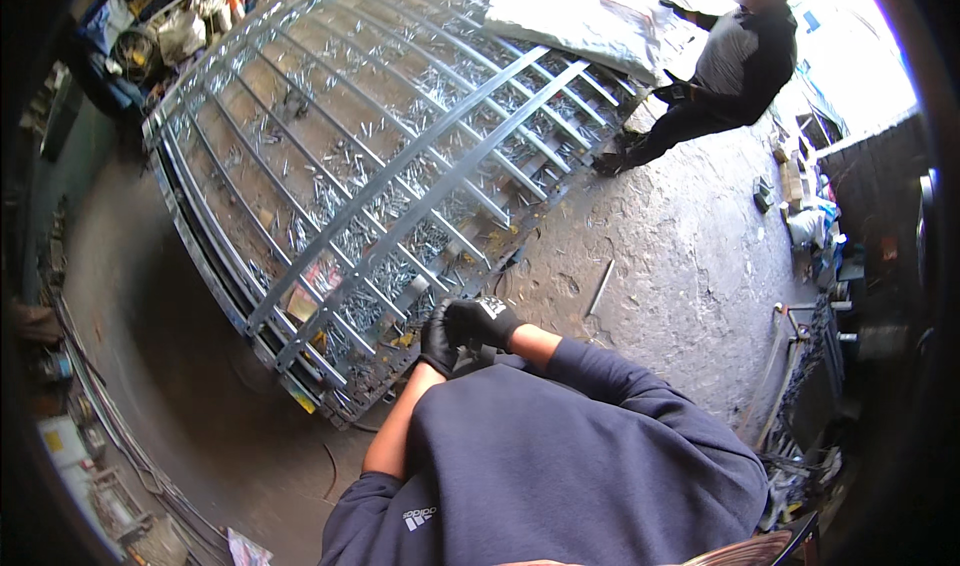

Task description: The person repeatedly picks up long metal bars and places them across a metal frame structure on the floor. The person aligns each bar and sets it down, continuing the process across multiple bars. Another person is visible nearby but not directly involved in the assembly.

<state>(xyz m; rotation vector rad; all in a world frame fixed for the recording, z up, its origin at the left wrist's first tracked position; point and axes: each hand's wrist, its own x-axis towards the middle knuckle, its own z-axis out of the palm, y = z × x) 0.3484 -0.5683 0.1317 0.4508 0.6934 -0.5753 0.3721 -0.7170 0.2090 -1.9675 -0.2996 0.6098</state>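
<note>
Both of my hands wear black gloves and meet in front of my chest, by the near corner of a big metal worktable. The left hand (438,339) has its fingers curled up against the right hand (484,322). Both look closed, and whatever lies between them, if anything, is hidden. Just beyond them, a silver metal grille (452,188) of long parallel bars with two flat cross rails rests on the table. Many short metal offcuts (400,266) are strewn beneath and between its bars.
A white covered slab (570,24) lies across the grille's far right end. Beside it stands a person (740,66) in dark clothes and gloves. A thin rod (601,287) lies on the concrete floor (665,256). Clutter lines the right wall, and long bars (130,446) run along the left.
</note>
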